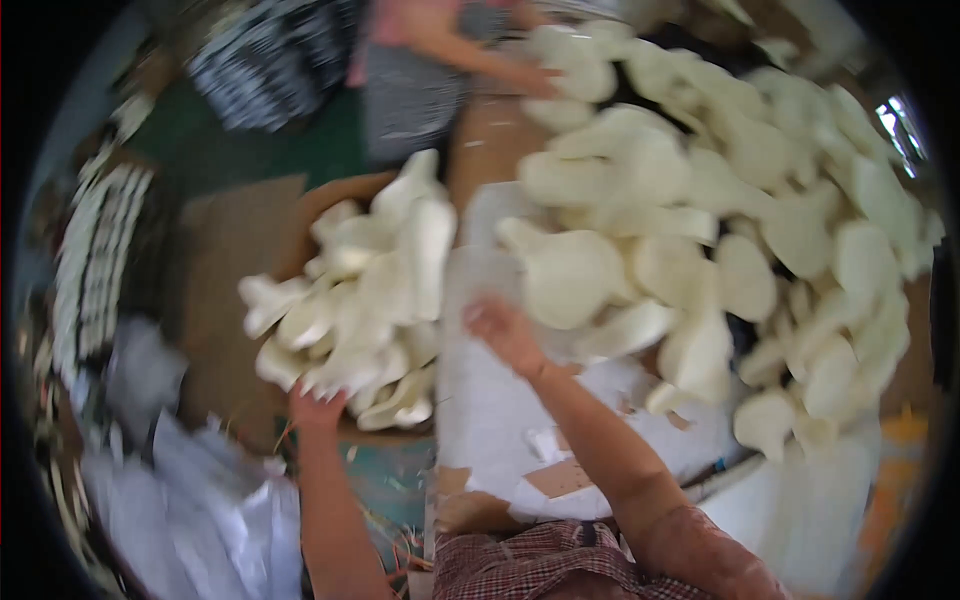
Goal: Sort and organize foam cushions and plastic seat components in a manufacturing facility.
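Observation:
My left hand (318, 408) is at the near edge of a heap of cream foam-like pads (375, 290) in a brown carton (345, 190), touching the lowest pads. Its fingers are blurred and partly lost against the pads, so its grip does not show. Over the pale work table (470, 390), my right hand (505, 335) has its fingers apart and nothing visible in them. Just beyond and to its right lies a rounded cream pad (570, 280) with a narrow end, part of a large pile (740, 180).
A co-worker's arm (490, 65) reaches to the far end of the pile. Grey-striped bundles (270, 65) stand at far left, near flattened cardboard (225, 270). Clear plastic sheeting (190, 500) lies at near left. Torn cardboard scraps (558, 478) sit on the table.

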A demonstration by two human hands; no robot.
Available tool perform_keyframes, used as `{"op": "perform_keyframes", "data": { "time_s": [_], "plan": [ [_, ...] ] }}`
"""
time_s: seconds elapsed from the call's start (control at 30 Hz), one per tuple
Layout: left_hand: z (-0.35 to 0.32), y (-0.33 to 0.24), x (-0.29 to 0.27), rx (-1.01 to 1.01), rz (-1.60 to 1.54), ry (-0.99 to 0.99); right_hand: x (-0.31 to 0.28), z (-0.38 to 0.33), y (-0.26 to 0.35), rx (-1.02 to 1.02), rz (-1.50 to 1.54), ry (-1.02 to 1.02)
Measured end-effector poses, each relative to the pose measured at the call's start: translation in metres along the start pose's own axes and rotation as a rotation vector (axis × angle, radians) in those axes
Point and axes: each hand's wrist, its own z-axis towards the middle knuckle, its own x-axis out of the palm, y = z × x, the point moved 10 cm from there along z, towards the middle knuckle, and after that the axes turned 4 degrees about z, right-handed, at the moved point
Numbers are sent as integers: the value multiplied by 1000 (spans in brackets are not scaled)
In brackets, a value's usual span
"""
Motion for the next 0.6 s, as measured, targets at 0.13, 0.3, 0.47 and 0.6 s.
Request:
{"op": "perform_keyframes", "data": {
  "time_s": [0.13, 0.3, 0.47, 0.6],
  "plan": [
    [6, -91, -108, 245, 269, 45, -24, -116, 14, 152, -195, 168],
    [-36, 47, 56, 164, 537, 67, -324, -353, 2, 435, -15, -801],
    [-125, 204, 286, 185, 894, 606, -458, -429, 7, 232, 263, -1287],
    [-145, 288, 389, 440, 1352, 560, -472, -353, -21, 307, 523, -1000]
  ]
}}
